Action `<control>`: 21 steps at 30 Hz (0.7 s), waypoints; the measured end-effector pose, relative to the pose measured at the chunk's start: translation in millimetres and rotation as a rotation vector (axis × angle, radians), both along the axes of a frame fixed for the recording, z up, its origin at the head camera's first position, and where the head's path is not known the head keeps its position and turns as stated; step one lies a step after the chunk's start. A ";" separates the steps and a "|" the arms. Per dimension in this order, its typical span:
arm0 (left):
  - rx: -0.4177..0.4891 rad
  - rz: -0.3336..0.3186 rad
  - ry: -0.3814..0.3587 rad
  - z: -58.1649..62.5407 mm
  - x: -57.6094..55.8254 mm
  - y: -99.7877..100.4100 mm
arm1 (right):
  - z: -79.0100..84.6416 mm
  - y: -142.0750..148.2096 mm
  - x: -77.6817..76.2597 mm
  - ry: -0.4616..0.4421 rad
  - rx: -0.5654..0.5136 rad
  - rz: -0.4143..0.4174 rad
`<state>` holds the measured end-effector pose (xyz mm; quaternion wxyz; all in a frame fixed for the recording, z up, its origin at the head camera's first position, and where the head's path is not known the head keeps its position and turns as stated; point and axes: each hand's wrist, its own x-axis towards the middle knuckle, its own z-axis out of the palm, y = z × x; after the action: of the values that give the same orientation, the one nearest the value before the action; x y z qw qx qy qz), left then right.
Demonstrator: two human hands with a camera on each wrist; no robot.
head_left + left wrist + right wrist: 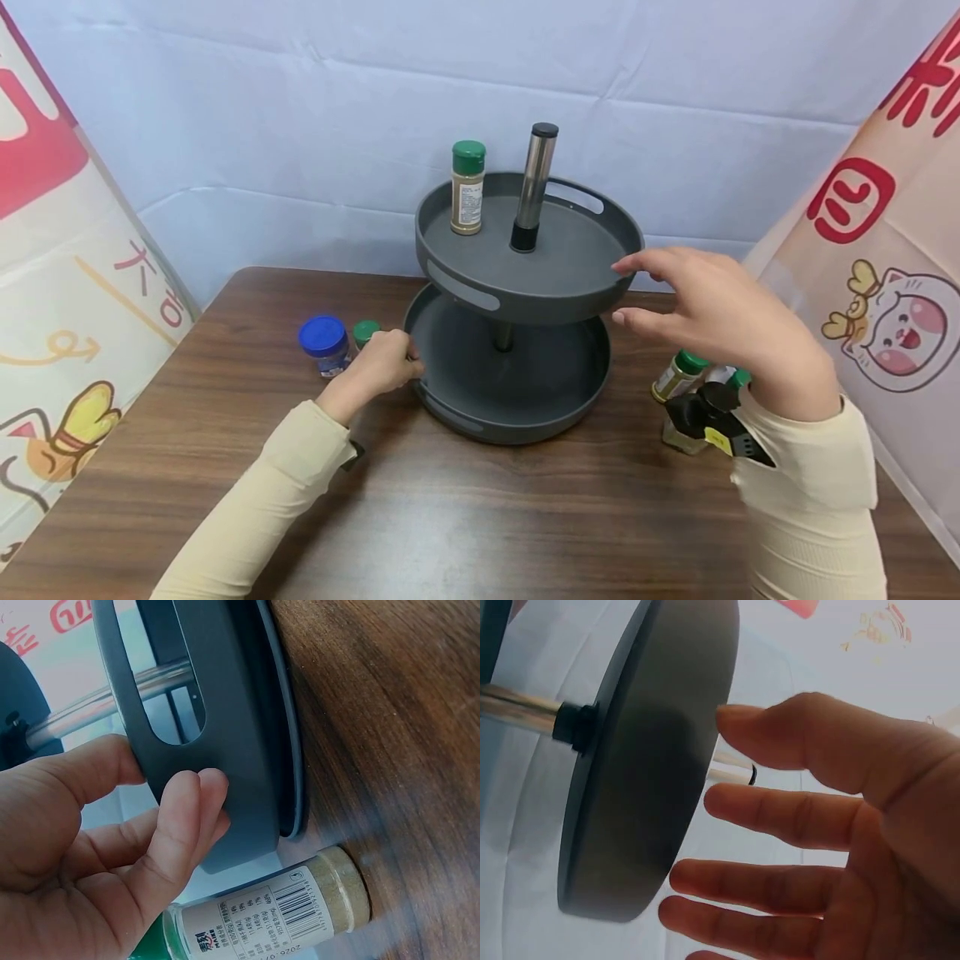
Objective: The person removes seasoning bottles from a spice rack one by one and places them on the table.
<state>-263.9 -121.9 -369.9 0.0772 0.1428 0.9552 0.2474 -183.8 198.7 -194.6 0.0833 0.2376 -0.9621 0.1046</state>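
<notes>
A dark grey two-tier rotating tray with a metal post stands on the table. At the left of its lower tier, my left hand pinches the rim. The left wrist view shows the thumb at the rim's inner side and fingertips against the outer wall, below a handle slot. My right hand is beside the upper tier at its right, thumb and fingers spread and fairly straight. In the right wrist view its fingertips come right up to that tier's edge. A green-capped spice jar stands upright on the upper tier.
Left of the tray stand a blue-lidded jar and another green-capped jar, partly behind the left hand. Several jars, among them a green-capped one, stand at the right, partly covered by the right wrist. A pale cloth hangs behind the table.
</notes>
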 end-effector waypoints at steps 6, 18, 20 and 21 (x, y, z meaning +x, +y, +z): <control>0.005 0.004 0.000 -0.2 0.6 0.9 | 3.0 -18.5 -1.2 0.069 -0.010 0.094; 0.014 -0.003 0.019 -0.6 1.1 -0.8 | -3.0 -50.9 -12.2 0.062 -0.071 0.187; 0.013 -0.003 0.019 -0.7 1.0 -0.8 | -6.3 -55.5 -15.1 0.066 -0.088 0.199; 0.012 -0.003 0.019 -0.8 0.9 -0.8 | -8.1 -57.6 -16.5 0.071 -0.095 0.208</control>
<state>-263.1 -122.8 -370.6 0.0679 0.1470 0.9542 0.2517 -200.3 141.0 -202.6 0.1171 0.3353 -0.9227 0.1499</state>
